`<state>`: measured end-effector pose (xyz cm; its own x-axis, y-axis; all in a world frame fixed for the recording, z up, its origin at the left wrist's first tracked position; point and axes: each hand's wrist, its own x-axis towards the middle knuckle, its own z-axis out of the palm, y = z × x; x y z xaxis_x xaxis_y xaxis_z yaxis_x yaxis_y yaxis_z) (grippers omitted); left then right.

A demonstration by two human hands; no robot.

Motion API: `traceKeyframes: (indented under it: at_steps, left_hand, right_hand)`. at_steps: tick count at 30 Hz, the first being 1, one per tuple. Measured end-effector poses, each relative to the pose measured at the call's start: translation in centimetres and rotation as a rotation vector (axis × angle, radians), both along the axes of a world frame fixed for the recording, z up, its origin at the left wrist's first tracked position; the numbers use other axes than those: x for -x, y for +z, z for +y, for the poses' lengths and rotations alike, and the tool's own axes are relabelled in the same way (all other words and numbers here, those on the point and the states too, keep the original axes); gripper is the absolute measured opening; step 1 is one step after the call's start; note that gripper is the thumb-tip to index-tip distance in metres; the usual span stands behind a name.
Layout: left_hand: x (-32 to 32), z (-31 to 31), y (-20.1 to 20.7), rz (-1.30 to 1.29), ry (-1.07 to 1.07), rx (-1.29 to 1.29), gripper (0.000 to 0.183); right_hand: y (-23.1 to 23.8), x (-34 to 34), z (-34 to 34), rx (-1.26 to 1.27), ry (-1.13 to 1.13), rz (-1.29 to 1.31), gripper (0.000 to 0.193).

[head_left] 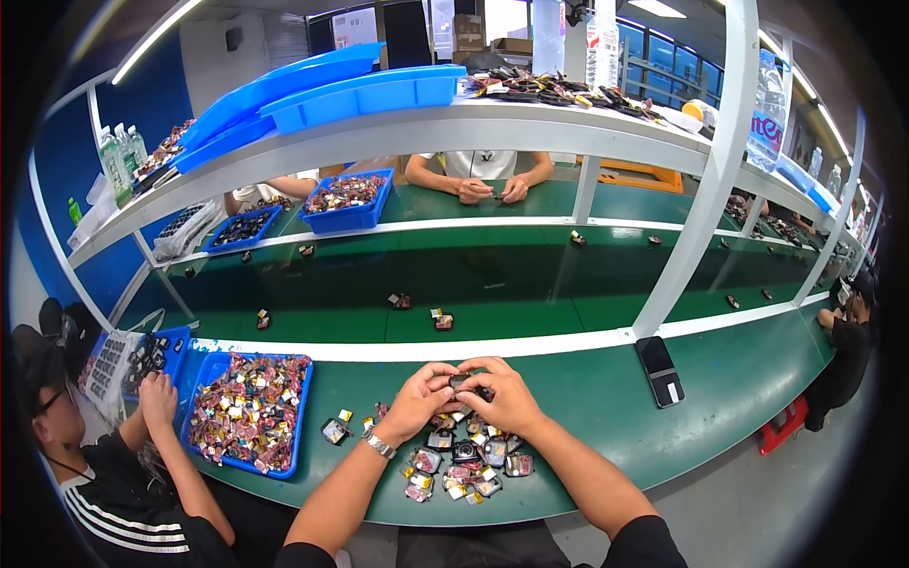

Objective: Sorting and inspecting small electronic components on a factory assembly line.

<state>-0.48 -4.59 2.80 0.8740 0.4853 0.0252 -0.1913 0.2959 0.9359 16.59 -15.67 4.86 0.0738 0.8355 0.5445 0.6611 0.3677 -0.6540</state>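
Both my hands meet over the green bench, fingers closed on one small black electronic casing [459, 381]. My left hand [421, 399], with a metal watch band at the wrist, pinches it from the left. From the right, the fingers of my right hand [507, 402] grip the same piece and partly cover it. Just below the hands lies a loose pile of small device assemblies [464, 452], with black frames, reddish circuit boards and white-yellow parts. One separate unit [335, 429] rests left of my left wrist.
A blue tray [308, 398] heaped with circuit boards stands to the left, beside a seated co-worker [114, 473]. A black phone-like device [660, 371] lies at right. Ahead, a green conveyor [530, 284] carries scattered units under a white shelf [530, 133]. Another person works opposite.
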Motion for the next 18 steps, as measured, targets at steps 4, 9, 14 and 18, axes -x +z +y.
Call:
traceKeyframes:
  at_steps: [4,9,14,18]
  left_hand:
    - [-0.1,0.0,-0.1,0.006,0.008,0.021,0.030]
    - [-0.2,-0.1,0.1,-0.040,-0.016,0.067,0.029]
    - [-0.1,0.1,-0.3,-0.028,-0.002,0.062,0.028]
    - [-0.1,0.1,-0.5,-0.035,0.001,0.048,0.027]
  right_hand:
    - [-0.1,0.9,0.0,-0.033,-0.107,-0.002,0.012]
    - [-0.7,1.1,0.1,-0.048,-0.130,0.024,0.012]
    - [-0.9,1.3,0.3,-0.051,-0.159,0.011,0.013]
    - [-1.4,1.3,0.4,-0.014,-0.135,0.109,0.016]
